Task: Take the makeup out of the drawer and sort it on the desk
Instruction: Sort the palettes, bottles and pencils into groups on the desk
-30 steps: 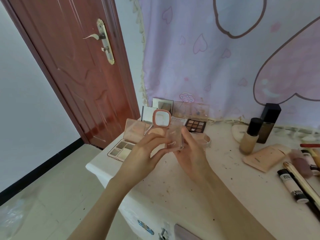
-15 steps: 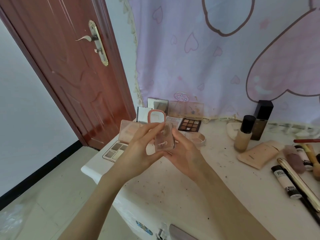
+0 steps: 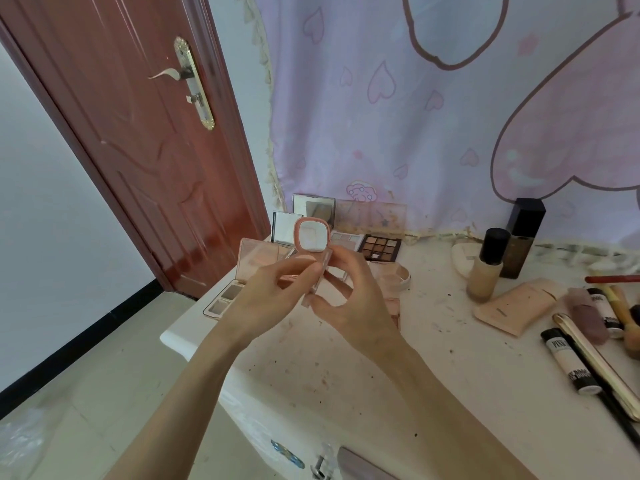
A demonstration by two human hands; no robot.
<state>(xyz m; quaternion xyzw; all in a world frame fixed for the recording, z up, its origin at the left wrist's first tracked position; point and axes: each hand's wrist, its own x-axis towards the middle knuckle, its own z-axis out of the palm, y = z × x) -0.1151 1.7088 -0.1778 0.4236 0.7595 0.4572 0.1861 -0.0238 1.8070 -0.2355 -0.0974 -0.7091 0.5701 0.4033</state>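
Observation:
Both hands hold one small pink compact [image 3: 311,237] above the left part of the white desk [image 3: 415,358]. Its mirrored lid stands open and upright. My left hand [image 3: 266,296] grips the clear base from the left, thumb on top. My right hand [image 3: 349,299] pinches the base from the right. Behind them, open eyeshadow palettes [image 3: 380,248] lie in a group at the desk's back left, one [image 3: 225,296] near the left edge. The drawer shows only as a sliver [image 3: 360,469] at the bottom.
Two foundation bottles [image 3: 486,265] stand at the back right. A peach sachet [image 3: 512,306], tubes [image 3: 569,362], brushes and pencils lie along the right side. A round cream case [image 3: 394,277] sits behind my right hand. A red-brown door [image 3: 138,133] is at left; a pink cloth hangs behind.
The compact's lid, nearly closed half a second ago, stands open again with the mirror facing me. Both hands have kept their hold and stayed over the same spot.

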